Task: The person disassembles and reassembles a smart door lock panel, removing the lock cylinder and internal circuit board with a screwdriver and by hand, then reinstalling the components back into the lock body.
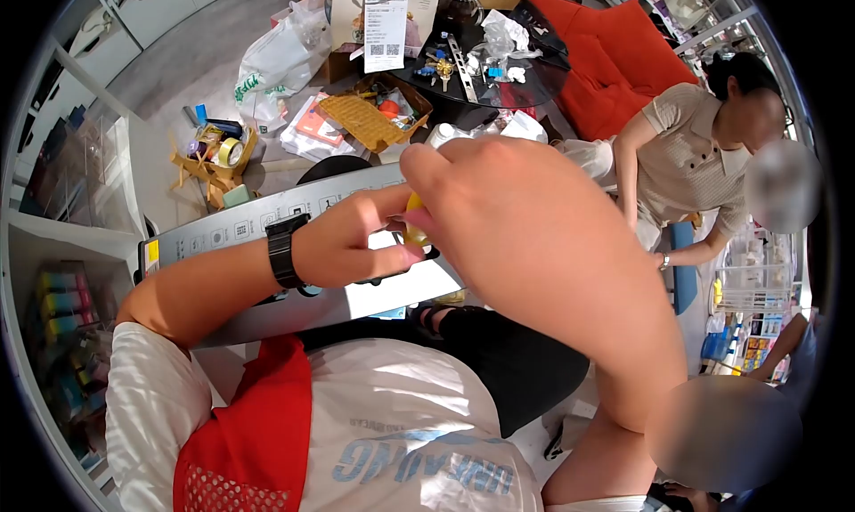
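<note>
Both my hands meet in front of my chest, over a silver-grey box [214, 245] with printed icons and a yellow label at its left end. My left hand [343, 240], with a black watch [287, 252] on the wrist, has its thumb and fingers closed around a small yellow object [415, 220]. From the other side, my right hand [485, 191] pinches the same object, its fingers curled and partly hidden behind the back of the hand. Too little of the yellow object shows to tell its kind.
Beyond the box, a cardboard box of odds and ends [370, 111] and a white plastic bag [285, 62] sit on the floor. Keys [443, 71] lie on a black round table [534, 80]. A person in a beige shirt [681, 147] is at the right, near a red sofa [606, 53].
</note>
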`<action>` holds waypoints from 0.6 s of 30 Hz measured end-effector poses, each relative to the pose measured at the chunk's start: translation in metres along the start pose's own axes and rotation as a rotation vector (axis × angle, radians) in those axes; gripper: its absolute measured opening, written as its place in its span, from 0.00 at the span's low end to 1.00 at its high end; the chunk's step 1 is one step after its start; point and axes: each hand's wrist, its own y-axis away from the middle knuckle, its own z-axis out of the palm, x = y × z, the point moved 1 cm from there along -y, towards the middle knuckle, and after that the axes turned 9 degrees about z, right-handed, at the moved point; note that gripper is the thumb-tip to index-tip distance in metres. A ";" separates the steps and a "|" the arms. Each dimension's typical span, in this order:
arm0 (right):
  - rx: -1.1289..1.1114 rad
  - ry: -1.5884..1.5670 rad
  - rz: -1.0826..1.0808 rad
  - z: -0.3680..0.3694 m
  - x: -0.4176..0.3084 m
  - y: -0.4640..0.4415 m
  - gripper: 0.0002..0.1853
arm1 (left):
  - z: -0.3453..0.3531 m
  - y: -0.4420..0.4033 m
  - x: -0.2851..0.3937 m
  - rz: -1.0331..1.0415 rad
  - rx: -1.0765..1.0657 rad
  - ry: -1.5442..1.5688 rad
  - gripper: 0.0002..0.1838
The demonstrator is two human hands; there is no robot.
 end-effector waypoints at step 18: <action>-0.028 -0.061 -0.056 -0.001 -0.003 0.009 0.12 | 0.002 0.001 0.010 0.086 0.044 -0.118 0.19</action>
